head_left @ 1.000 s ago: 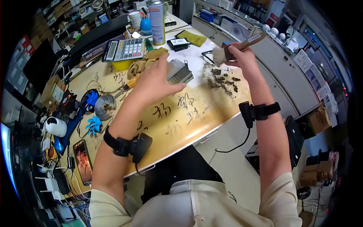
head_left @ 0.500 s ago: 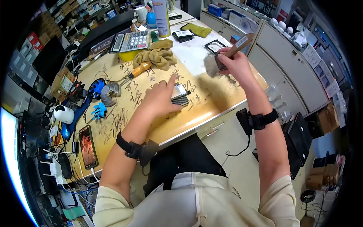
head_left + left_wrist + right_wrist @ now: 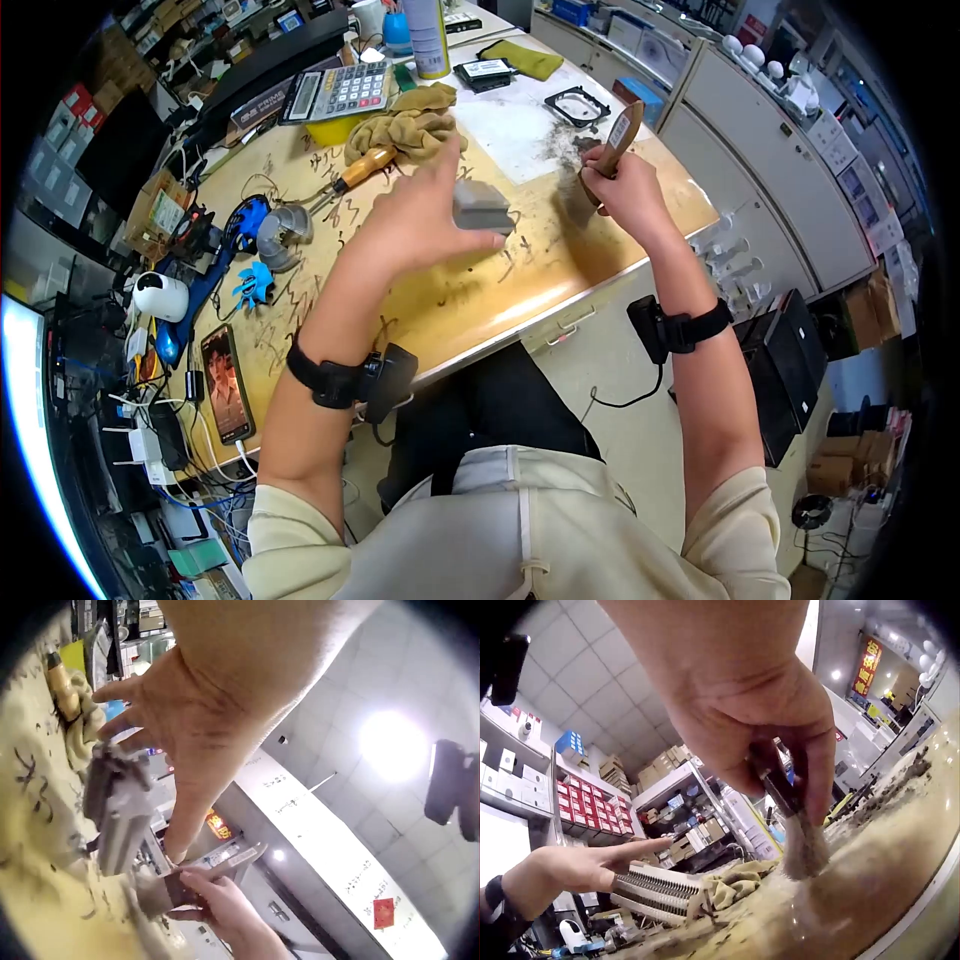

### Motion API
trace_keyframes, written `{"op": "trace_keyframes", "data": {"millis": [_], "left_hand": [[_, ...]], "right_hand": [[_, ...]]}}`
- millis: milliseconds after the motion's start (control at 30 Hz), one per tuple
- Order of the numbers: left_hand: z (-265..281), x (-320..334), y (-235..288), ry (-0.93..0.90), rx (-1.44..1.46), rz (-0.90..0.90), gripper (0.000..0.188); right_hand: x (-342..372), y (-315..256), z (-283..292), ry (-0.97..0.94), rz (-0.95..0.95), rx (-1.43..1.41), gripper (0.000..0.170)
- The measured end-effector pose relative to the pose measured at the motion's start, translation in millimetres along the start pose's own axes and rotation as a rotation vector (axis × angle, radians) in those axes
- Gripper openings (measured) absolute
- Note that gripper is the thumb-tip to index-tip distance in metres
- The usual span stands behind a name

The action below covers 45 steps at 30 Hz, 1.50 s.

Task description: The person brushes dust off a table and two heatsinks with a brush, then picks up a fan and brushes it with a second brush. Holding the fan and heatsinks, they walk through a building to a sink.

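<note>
My right hand grips a wide brush by its wooden handle. The bristles point down at the wooden tabletop. Beside my left hand is a metal heatsink, blurred in the head view; its row of thin fins shows in the right wrist view. My left fingers and thumb are spread wide around one side of it. From the left wrist, the heatsink appears tilted, with the thumb apart from it.
Dark dirt lies near the brush, by a black frame. Behind the heatsink are a crumpled cloth, a wooden-handled tool and a calculator. A phone and blue fan lie left.
My right hand with the brush has shifted lower and nearer, away from the dirt and frame. The heatsink has turned beside my left hand, whose fingers stay spread.
</note>
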<state>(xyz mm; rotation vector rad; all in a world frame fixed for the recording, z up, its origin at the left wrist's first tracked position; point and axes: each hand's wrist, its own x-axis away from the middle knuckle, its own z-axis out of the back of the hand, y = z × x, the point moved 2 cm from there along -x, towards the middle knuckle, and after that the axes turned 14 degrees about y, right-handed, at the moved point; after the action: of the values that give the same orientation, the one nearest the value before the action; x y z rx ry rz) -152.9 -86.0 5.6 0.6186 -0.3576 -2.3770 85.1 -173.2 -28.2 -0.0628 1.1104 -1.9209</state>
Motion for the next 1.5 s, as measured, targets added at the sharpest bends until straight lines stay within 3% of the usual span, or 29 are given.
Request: {"op": "trace_keyframes", "data": {"millis": [33,133,300,400,433,467,633,767,1067,1167,1267,1400,1500], "left_hand": [[-6.4,3.7,1.3,-0.009,-0.073,-0.005,0.106],[-20.6,2.8,2.3,-0.204,-0.149,0.080,0.111],[-32.5,0.0,7.1,-0.073,-0.165,0.076,0.107],[-41.3,-2.8,7.0,-0.001,-0.159,0.052,0.103],[-44.0,-5.3,9.2,-0.002,-0.168,0.036,0.102],[-46.0,-6.4,9.7,-0.006,-0.181,0.026,0.100],[-31.9,-2.1,11.7,0.255,-0.144,-0.031,0.101],[-31.7,4.5,5.7,0.042,-0.156,0.098,0.105],[-31.4,5.6,-2.2,0.031,-0.110,0.130,0.104],[-53.8,11.5,-0.7,0.118,-0.152,0.102,0.100],[-59.7,11.2,-3.3,0.176,-0.095,0.133,0.094],[-31.4,7.9,1.0,0.288,0.053,0.166,0.089],[10.3,6.6,10.5,0.373,0.062,0.130,0.095]], "right_hand": [[1.1,-0.1,0.0,0.011,-0.018,-0.025,0.023],[2.8,-3.8,0.0,0.004,-0.066,-0.075,0.023],[4.4,-4.9,-1.8,-0.074,-0.130,-0.086,0.026],[5.6,-2.1,-5.3,-0.040,-0.100,-0.090,0.027],[7.2,-3.4,-8.6,0.072,-0.042,-0.159,0.024],[8.2,-3.2,-6.3,-0.001,-0.114,-0.132,0.023],[11.1,1.0,-7.3,-0.018,-0.184,-0.207,0.025],[10.1,-1.0,-7.5,-0.007,-0.205,-0.197,0.024],[6.7,-33.8,-13.0,0.014,-0.136,-0.226,0.021],[8.3,-40.6,-15.9,0.030,-0.099,-0.131,0.022],[3.6,-11.4,-28.8,0.029,0.119,0.109,0.021],[10.6,-28.3,-22.8,-0.014,-0.086,0.011,0.020],[9.3,-25.6,-24.1,-0.001,-0.054,0.016,0.020]]}}
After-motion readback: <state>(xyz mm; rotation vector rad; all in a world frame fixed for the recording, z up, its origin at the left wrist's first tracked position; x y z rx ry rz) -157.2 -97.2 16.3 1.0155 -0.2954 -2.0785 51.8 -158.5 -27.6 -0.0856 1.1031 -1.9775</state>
